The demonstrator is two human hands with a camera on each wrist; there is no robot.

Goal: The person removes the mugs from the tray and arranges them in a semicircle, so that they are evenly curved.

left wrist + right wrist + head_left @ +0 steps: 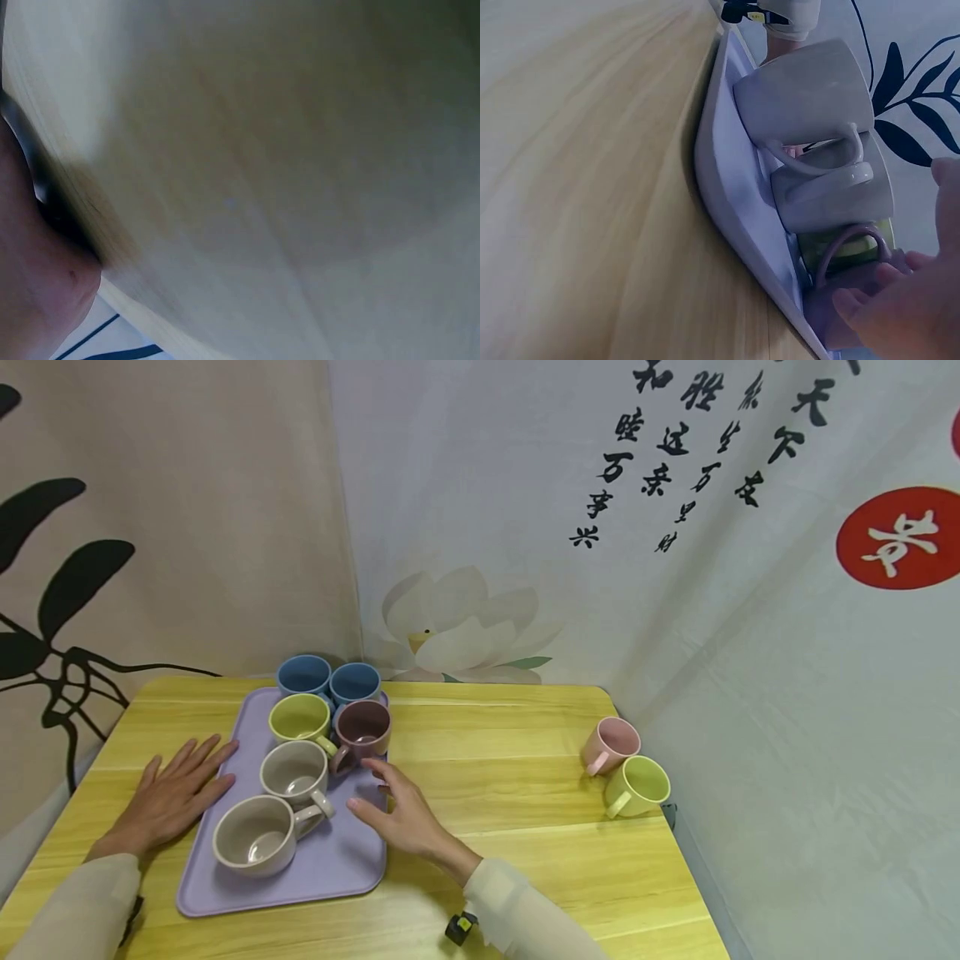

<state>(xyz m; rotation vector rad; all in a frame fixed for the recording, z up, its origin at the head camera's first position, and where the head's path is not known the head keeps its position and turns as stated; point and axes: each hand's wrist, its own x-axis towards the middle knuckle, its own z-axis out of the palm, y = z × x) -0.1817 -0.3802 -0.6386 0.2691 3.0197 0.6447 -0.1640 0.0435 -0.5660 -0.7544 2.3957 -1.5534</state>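
On the lilac tray stand two blue mugs, a yellow-green mug, a mauve mug and two off-white mugs. My left hand lies palm down at the tray's left edge, fingers spread, fingertips over the rim. Over the tray's right side, my right hand has its thumb and index finger apart, the index fingertip close by the mauve mug. In the right wrist view, the fingers overlap the mauve mug; contact is unclear. The left wrist view catches only table and blurred skin.
A pink mug and another yellow-green mug stand together near the right edge of the wooden table. Behind the table hangs a printed cloth. Both wrists wear dark straps.
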